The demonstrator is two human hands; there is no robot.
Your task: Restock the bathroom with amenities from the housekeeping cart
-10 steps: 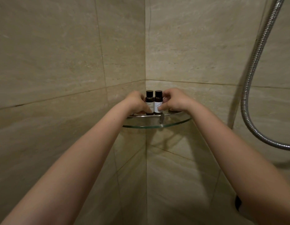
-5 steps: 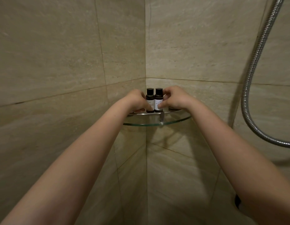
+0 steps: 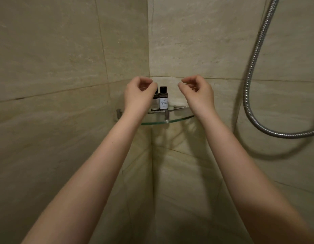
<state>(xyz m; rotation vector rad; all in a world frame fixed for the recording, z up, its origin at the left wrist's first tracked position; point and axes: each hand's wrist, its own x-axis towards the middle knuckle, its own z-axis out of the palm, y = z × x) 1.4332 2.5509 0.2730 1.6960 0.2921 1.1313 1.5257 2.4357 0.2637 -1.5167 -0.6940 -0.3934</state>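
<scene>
Two small dark bottles with black caps and white labels stand upright side by side on a glass corner shelf [image 3: 179, 118]. The right bottle [image 3: 163, 98] shows fully; the left bottle [image 3: 155, 101] is half hidden behind my left hand [image 3: 137, 95]. My left hand hovers just left of the bottles, fingers loosely curled, holding nothing. To the right of the bottles and a little above the shelf is my right hand [image 3: 197, 93], apart from them, its fingers curled and empty.
Beige tiled walls meet in the corner behind the shelf. A metal shower hose [image 3: 254, 64] hangs down the right wall and loops toward the right edge. A metal bracket [image 3: 119, 113] fixes the shelf to the left wall.
Both hands have let go of the bottles and pulled back and upward, away from each other. The two bottles stay standing on the shelf.
</scene>
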